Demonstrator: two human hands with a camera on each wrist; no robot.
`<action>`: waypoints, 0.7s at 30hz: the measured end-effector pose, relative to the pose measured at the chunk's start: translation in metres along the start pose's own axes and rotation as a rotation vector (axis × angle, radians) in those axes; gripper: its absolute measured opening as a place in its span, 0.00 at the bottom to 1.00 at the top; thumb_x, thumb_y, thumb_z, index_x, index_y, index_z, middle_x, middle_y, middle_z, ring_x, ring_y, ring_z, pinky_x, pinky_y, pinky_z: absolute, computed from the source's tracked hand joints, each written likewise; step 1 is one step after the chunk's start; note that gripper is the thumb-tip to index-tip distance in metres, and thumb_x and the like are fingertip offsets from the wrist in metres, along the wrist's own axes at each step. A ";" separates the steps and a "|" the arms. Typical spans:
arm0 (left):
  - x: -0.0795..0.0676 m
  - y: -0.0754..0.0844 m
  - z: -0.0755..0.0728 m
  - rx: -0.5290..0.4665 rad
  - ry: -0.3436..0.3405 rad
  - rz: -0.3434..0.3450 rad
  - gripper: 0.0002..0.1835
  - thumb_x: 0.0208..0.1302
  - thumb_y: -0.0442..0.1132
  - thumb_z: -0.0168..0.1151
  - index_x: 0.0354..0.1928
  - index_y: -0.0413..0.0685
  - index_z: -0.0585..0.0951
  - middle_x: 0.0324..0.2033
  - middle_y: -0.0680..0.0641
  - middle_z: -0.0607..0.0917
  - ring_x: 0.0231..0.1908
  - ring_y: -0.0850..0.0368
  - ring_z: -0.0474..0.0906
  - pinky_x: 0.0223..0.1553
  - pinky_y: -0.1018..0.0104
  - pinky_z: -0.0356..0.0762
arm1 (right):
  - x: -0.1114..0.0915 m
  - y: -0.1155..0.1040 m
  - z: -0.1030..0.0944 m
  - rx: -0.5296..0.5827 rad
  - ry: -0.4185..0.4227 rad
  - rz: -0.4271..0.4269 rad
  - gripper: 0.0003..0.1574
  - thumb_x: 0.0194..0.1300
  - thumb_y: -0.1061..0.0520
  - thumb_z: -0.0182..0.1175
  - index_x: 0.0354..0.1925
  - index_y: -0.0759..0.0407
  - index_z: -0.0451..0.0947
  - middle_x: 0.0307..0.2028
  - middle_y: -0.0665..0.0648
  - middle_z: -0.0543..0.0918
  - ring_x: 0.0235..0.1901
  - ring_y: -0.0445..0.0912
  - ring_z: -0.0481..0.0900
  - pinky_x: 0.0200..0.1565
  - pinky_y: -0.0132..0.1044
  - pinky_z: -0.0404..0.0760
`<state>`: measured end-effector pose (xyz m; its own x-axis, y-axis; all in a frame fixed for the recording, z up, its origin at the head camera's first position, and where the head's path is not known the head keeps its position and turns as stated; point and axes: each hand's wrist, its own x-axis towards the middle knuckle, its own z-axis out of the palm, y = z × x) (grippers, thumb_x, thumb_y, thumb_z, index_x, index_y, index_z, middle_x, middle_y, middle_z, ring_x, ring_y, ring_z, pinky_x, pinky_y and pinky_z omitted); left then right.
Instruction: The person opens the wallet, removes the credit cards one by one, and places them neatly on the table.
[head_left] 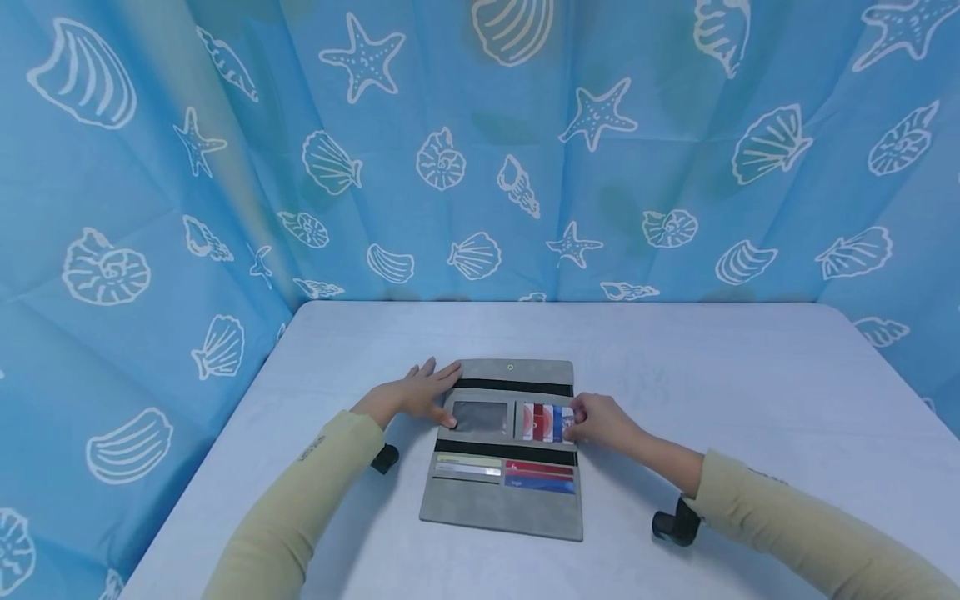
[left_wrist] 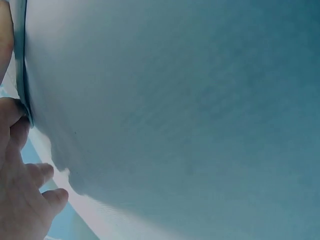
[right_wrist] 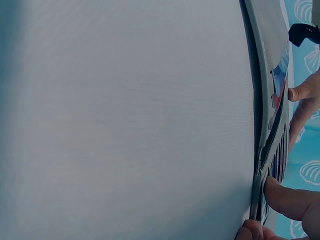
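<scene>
A grey wallet [head_left: 502,521] lies unfolded on the table. Several cards sit in its lower slots, and more colourful cards [head_left: 542,422] fill the upright slots at the middle right. My left hand [head_left: 420,393] rests at its left side with fingers spread, the thumb touching beside the clear window [head_left: 481,418]. At the right edge my right hand [head_left: 603,421] grips the wallet by the outermost card. In the right wrist view the thumb [right_wrist: 290,200] presses on top while curled fingers [right_wrist: 254,227] meet the edge. Whether they also pinch that card is hidden.
A pale cloth covers the table [head_left: 720,375]. Blue curtains [head_left: 465,167] printed with white shells and starfish hang behind and at the left. Black wrist devices [head_left: 677,523] show below both cuffs.
</scene>
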<state>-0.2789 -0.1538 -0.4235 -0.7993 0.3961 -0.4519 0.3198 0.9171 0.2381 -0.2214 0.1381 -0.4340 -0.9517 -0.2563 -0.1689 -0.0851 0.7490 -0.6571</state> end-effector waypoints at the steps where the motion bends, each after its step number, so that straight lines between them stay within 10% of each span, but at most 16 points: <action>1: 0.000 0.000 0.000 0.000 -0.001 0.003 0.51 0.53 0.59 0.62 0.72 0.56 0.44 0.72 0.53 0.40 0.70 0.44 0.27 0.67 0.47 0.29 | 0.000 0.000 0.000 0.002 0.002 0.003 0.22 0.53 0.62 0.65 0.45 0.71 0.72 0.22 0.54 0.70 0.25 0.43 0.68 0.28 0.31 0.68; 21: -0.001 0.004 -0.001 -0.035 -0.010 -0.044 0.52 0.50 0.59 0.64 0.72 0.57 0.44 0.72 0.55 0.40 0.70 0.45 0.27 0.67 0.45 0.32 | 0.004 -0.003 -0.002 0.123 -0.004 0.112 0.16 0.54 0.63 0.62 0.40 0.69 0.70 0.26 0.57 0.75 0.23 0.44 0.72 0.26 0.30 0.74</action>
<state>-0.2777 -0.1502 -0.4209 -0.8070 0.3559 -0.4713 0.2662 0.9315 0.2477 -0.2259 0.1360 -0.4315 -0.9520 -0.1777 -0.2493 0.0589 0.6927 -0.7188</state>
